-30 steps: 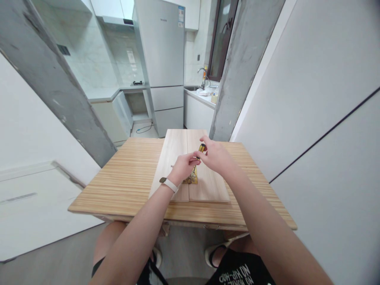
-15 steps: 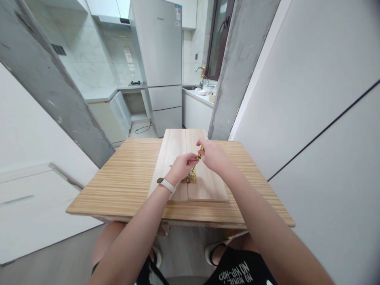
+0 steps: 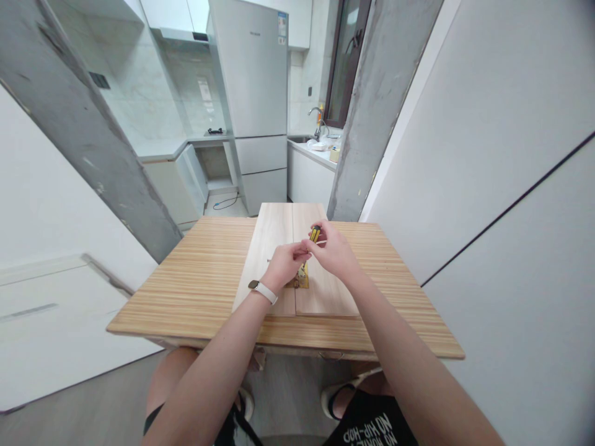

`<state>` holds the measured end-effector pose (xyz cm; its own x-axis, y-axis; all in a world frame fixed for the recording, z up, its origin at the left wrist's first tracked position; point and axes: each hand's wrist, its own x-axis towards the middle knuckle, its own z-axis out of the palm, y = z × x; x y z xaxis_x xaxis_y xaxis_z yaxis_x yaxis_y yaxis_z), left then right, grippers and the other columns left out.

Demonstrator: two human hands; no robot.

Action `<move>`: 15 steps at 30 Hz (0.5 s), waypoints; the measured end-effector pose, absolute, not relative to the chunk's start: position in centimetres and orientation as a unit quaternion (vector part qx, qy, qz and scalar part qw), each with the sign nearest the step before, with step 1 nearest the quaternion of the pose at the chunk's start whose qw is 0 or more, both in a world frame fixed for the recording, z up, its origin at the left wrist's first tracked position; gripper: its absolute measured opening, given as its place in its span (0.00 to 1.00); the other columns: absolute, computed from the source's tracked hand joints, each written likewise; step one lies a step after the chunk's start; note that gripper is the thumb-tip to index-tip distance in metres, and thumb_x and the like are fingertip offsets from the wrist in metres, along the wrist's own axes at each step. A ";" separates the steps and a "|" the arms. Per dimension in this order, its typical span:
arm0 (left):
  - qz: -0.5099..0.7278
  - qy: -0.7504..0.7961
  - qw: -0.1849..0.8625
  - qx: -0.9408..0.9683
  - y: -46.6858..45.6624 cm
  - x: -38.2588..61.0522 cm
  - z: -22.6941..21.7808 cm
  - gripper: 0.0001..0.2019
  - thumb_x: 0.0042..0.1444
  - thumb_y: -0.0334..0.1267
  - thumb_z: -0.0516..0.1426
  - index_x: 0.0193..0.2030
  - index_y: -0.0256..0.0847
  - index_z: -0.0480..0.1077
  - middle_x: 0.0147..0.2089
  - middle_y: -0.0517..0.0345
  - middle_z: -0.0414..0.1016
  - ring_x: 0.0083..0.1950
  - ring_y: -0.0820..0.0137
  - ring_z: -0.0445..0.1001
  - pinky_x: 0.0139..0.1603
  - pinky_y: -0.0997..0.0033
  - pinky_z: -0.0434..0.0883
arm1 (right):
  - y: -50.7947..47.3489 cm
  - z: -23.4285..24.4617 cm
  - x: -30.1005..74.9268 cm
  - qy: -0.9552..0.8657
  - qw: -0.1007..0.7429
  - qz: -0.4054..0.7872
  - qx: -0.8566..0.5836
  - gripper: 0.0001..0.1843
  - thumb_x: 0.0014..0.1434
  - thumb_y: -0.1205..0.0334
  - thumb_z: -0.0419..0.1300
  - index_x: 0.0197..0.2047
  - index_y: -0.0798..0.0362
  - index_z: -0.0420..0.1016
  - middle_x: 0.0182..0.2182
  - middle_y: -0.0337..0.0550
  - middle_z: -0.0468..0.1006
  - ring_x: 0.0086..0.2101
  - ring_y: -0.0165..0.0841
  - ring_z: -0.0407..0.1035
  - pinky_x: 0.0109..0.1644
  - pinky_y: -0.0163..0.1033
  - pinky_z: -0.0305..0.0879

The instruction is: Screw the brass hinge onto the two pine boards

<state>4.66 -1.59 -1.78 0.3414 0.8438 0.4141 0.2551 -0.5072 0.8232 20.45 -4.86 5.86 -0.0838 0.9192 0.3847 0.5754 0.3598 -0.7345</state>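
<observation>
Two pale wooden boards (image 3: 274, 238) lie side by side on a striped wooden table (image 3: 195, 279). A brass hinge (image 3: 302, 282) sits across their seam. My right hand (image 3: 334, 251) is closed round a yellow and black screwdriver (image 3: 315, 233), which slants down toward the hinge. My left hand (image 3: 284, 263), with a white band at the wrist, pinches near the screwdriver's shaft just above the hinge. What its fingertips hold is too small to make out. A small screw or pin (image 3: 268, 261) lies on the left board.
The table stands against a white wall panel (image 3: 488, 155) on the right. A grey concrete pillar (image 3: 381, 105) rises behind it and another slants at the left. Farther back are a fridge (image 3: 253, 99), a sink counter (image 3: 313, 155) and cabinets. My knees show under the table's near edge.
The screwdriver handle has turned and shifted slightly in my right hand, showing more of it now. Both hands stay over the hinge. The view has moved a little.
</observation>
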 end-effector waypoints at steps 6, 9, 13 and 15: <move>0.439 0.390 0.327 0.741 -1.4 4.7 -2.1 0.06 0.59 0.33 0.63 0.43 0.40 0.80 0.42 0.51 0.86 0.42 0.63 0.83 0.47 0.64 0.78 | -5.7 4.5 19.2 -0.667 0.462 0.145 -0.567 0.20 0.65 0.58 0.60 0.59 0.47 0.71 0.42 0.45 0.82 0.40 0.38 0.78 0.48 0.43 0.72; 0.416 0.388 0.330 0.753 -1.1 4.2 -2.5 0.09 0.58 0.32 0.64 0.46 0.39 0.79 0.43 0.51 0.85 0.43 0.64 0.83 0.47 0.65 0.78 | -5.4 4.6 19.3 -0.680 0.454 0.161 -0.553 0.26 0.64 0.62 0.60 0.66 0.45 0.69 0.44 0.44 0.83 0.40 0.37 0.78 0.51 0.43 0.72; 0.362 0.399 0.295 0.790 -1.3 3.6 -3.0 0.12 0.56 0.28 0.63 0.47 0.41 0.78 0.45 0.52 0.84 0.46 0.63 0.82 0.49 0.65 0.76 | -4.7 4.4 19.7 -0.685 0.455 0.217 -0.527 0.28 0.64 0.64 0.59 0.67 0.46 0.64 0.42 0.43 0.83 0.39 0.35 0.78 0.51 0.43 0.72; 0.335 0.402 0.258 0.812 -1.6 3.6 -3.1 0.10 0.55 0.27 0.62 0.44 0.42 0.78 0.44 0.52 0.84 0.46 0.62 0.82 0.50 0.64 0.76 | -4.3 3.9 19.9 -0.674 0.465 0.245 -0.519 0.25 0.64 0.64 0.59 0.63 0.47 0.63 0.42 0.42 0.83 0.40 0.35 0.78 0.51 0.43 0.72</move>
<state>3.55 -1.59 -3.10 0.4526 0.8255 0.3371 0.4790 -0.5439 0.6890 19.86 -4.30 3.95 -0.0295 0.9272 0.3735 0.4721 0.3423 -0.8124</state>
